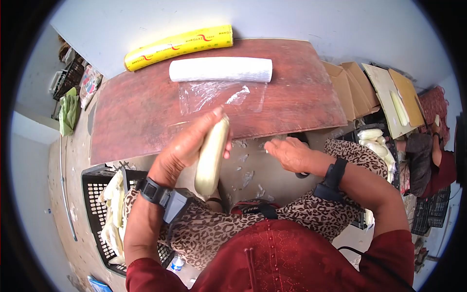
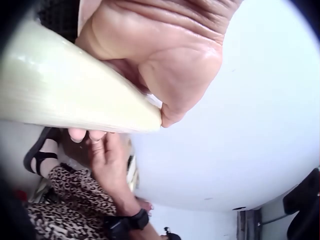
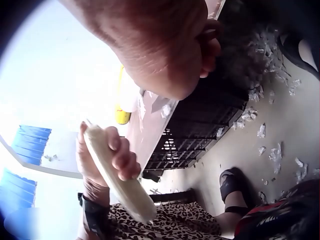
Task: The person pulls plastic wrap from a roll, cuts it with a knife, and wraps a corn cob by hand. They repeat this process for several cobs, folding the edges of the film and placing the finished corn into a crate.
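Observation:
My left hand [image 1: 187,146] grips a pale green ear of corn [image 1: 212,160] in its husk, upright with a slight tilt, in front of the table's near edge. In the left wrist view, the thumb lies along the narrow end of the ear of corn [image 2: 75,95], and other fingertips show below it. To its right, my right hand [image 1: 294,155] is held apart from the corn, fingers loosely bent, with nothing seen in them. On the red-brown table [image 1: 131,112] lies a white roll of clear film [image 1: 221,69], its loose end spread toward me.
Behind the white roll lies a yellow printed roll [image 1: 180,47]. A black crate [image 1: 95,194] with husked ears stands at left; more pale ears [image 1: 377,143] are at right. Cardboard [image 1: 350,90] leans beyond the table. Film scraps [image 3: 275,155] litter the floor. Another person [image 1: 433,155] is at far right.

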The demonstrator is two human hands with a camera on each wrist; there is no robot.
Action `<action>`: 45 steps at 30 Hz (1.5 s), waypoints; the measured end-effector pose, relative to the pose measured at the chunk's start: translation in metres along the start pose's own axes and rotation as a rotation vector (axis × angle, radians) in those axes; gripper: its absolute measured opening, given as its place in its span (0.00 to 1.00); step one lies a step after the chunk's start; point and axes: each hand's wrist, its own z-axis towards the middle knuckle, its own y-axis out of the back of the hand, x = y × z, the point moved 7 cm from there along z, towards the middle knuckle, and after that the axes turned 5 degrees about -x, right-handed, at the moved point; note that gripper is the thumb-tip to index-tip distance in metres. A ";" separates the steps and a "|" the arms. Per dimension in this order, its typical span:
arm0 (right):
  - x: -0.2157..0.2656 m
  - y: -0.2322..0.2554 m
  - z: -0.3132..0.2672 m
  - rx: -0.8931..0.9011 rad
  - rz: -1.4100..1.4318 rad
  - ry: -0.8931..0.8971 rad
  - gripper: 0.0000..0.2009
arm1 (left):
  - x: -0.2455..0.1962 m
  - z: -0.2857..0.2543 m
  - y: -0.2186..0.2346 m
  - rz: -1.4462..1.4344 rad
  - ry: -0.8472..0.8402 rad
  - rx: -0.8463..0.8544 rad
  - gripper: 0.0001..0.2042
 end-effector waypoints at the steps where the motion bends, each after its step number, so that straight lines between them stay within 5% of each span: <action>1: 0.002 -0.001 0.001 -0.014 0.014 0.031 0.11 | -0.014 -0.003 0.004 -0.023 -0.068 -0.022 0.26; 7: -0.012 0.023 0.014 -0.234 -0.006 0.027 0.11 | -0.024 -0.003 0.014 -0.067 -0.142 -0.226 0.25; 17: -0.059 0.044 0.039 -0.519 -0.157 -0.022 0.05 | -0.013 -0.003 -0.011 0.156 -0.154 0.034 0.26; 21: -0.039 0.067 0.036 -0.559 -0.103 0.000 0.08 | -0.011 -0.006 -0.019 0.211 -0.139 0.106 0.29; 27: 0.013 0.099 0.048 -0.213 1.331 0.149 0.19 | -0.008 -0.003 -0.025 0.159 -0.096 0.137 0.25; 36: 0.029 0.119 0.046 -0.254 1.375 0.230 0.12 | -0.004 0.002 -0.028 0.139 -0.114 0.189 0.32; 45: 0.022 0.119 0.055 -0.323 1.176 0.141 0.07 | 0.000 0.009 -0.030 0.063 -0.114 0.175 0.27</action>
